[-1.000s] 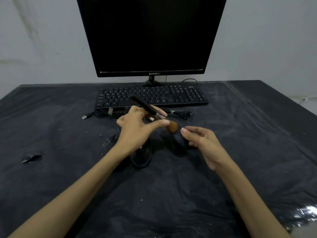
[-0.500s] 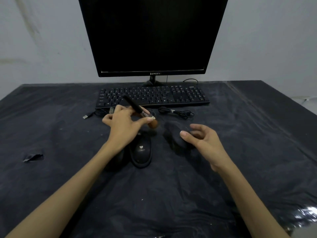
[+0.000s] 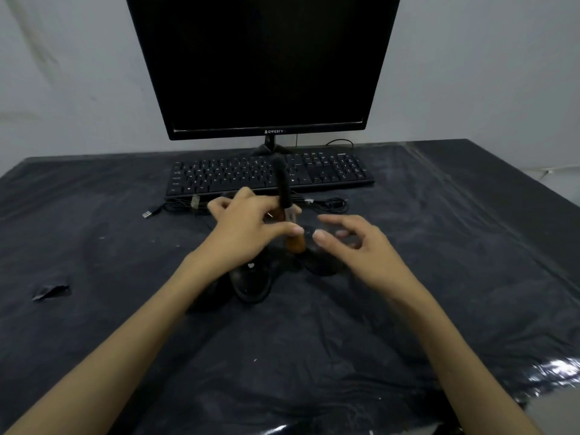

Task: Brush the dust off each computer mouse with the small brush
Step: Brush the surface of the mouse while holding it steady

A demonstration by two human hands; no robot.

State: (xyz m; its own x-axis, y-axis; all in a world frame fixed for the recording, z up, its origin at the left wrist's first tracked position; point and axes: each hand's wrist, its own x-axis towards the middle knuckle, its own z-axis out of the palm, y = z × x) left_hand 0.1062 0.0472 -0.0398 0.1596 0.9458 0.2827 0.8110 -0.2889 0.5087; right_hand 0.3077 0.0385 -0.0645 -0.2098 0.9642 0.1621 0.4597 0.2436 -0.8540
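— What was over on the left?

— A torn scrap (image 3: 50, 291) lay on the counter (image 3: 94, 246), and a USB plug (image 3: 147, 214) sat in front of the keyboard (image 3: 219, 178). My left hand (image 3: 248, 230) pinched the small brush (image 3: 290, 215), handle up and tilted toward the monitor (image 3: 266, 64), its brown bristles (image 3: 295, 243) pointing down.

— And the mice?

— One mouse (image 3: 251, 284) sat just under my left wrist. The bristles hung between it and the other mouse (image 3: 323, 262), which lay partly under my right hand (image 3: 361, 246).

— Was that hand gripping it?

— No, its fingers were loosely curled above the mouse, holding nothing; they were blurred.
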